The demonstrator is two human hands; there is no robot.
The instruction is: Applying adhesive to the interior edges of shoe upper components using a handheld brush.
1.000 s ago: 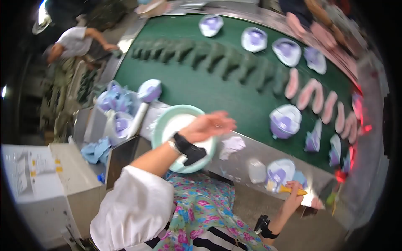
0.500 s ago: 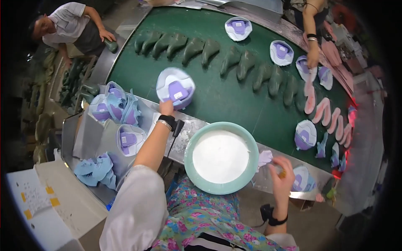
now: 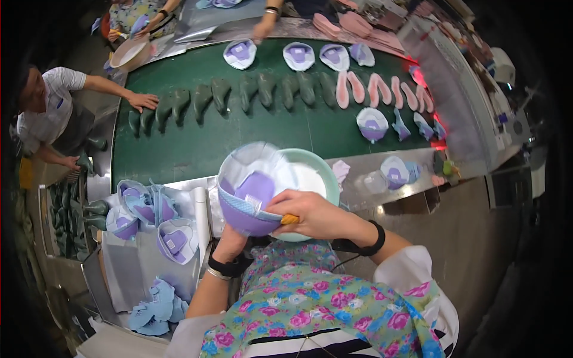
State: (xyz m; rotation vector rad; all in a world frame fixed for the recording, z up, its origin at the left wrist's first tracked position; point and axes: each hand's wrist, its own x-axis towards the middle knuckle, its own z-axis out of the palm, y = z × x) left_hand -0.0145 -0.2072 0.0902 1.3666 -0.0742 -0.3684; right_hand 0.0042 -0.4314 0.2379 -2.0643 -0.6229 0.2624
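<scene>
A lavender and pale-blue shoe upper (image 3: 249, 190) with a white lining is tilted in front of me, its opening toward me. My left hand (image 3: 231, 243) grips it from below, with the fingers mostly hidden behind it. My right hand (image 3: 313, 213) has its fingers closed at the upper's right rim. A small yellow-orange piece (image 3: 290, 219) shows by the right fingers; its kind is unclear. Behind the upper, partly covered, stands a light-green basin (image 3: 332, 182) with white contents (image 3: 310, 180). A crumpled pale cloth (image 3: 341, 171) lies right of the basin.
The green table (image 3: 197, 143) bears a row of dark-green shoe lasts (image 3: 203, 100), pink insoles (image 3: 374, 89) and more uppers (image 3: 372, 124). Other uppers (image 3: 177, 240) lie in a metal tray at left. A co-worker's hand (image 3: 143, 101) rests at the lasts; another co-worker's hand (image 3: 262, 30) is at the far edge.
The left hand has brought the upper from over the table back toward me. My right hand has come from right of the basin to the upper's rim. The whole view has shifted.
</scene>
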